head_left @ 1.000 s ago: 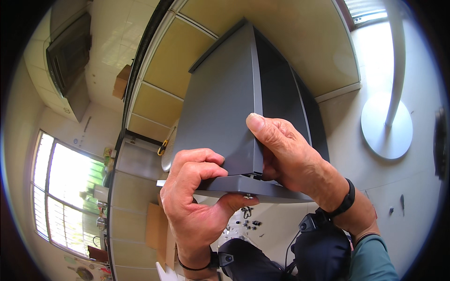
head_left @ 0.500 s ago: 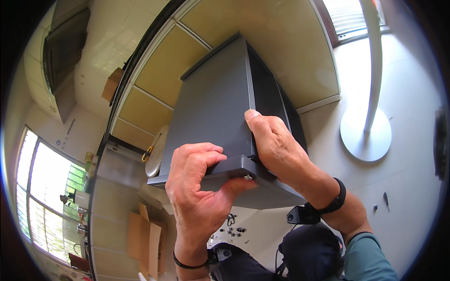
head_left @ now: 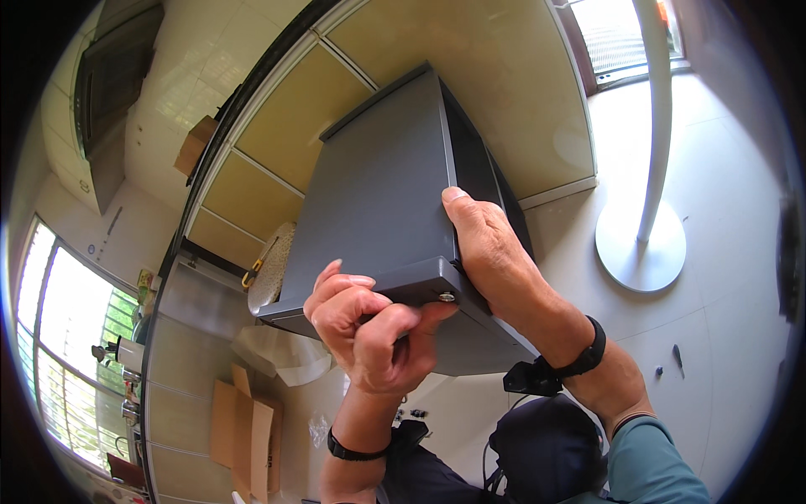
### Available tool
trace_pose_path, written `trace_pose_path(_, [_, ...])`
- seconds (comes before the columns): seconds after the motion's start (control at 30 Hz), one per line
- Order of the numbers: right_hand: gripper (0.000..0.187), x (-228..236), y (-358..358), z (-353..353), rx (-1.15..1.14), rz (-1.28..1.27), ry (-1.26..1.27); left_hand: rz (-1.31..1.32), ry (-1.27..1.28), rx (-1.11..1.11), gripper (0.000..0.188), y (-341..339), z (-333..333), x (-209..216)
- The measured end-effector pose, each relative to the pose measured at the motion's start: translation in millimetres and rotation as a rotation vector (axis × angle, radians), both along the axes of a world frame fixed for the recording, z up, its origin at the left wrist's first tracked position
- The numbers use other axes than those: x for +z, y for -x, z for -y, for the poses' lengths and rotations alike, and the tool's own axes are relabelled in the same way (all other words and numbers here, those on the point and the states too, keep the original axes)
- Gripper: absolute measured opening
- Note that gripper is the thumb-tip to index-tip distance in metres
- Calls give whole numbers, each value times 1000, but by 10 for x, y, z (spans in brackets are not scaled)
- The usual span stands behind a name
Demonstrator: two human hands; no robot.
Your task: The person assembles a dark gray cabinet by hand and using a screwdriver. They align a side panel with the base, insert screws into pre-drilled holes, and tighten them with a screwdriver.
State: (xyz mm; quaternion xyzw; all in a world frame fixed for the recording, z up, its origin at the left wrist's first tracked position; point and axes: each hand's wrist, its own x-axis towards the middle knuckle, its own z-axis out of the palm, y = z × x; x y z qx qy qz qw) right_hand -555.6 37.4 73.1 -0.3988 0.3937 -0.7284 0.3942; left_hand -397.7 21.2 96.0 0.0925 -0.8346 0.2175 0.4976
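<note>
A dark grey box-shaped cabinet (head_left: 369, 193) stands tilted in my view in front of me, one side open. My right hand (head_left: 508, 265) is wrapped round its right edge, thumb lying along the front corner of the panel. At the near end is a thicker grey panel (head_left: 369, 284) with a small silver screw (head_left: 447, 296) at its right corner. My left hand (head_left: 369, 332) is closed just below that panel, fingers curled and the thumb tip touching close under the screw. Whether anything sits between those fingers is hidden.
Yellowish cupboards (head_left: 281, 105) run behind the cabinet. A white round stand base (head_left: 641, 244) with a pole is at right. A screwdriver-like tool (head_left: 678, 361) lies on the floor. An open cardboard box (head_left: 243, 428), plastic wrapping (head_left: 290, 353) and small black fittings (head_left: 417, 413) are lower down.
My left hand has let go of the panel's upper edge and curled its fingers below it, beside the thumb at the screw. My right hand keeps its hold. The view has shifted slightly.
</note>
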Motion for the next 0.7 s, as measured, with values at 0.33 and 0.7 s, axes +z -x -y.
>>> trace_pose_path(0.33, [50, -8, 8, 27, 9, 5, 11, 55, 117, 148, 32, 133, -35, -52])
trace_pose_path(0.7, [53, 18, 50, -21, 6, -45, -32, 64, -76, -131, 17, 137, 10, 127])
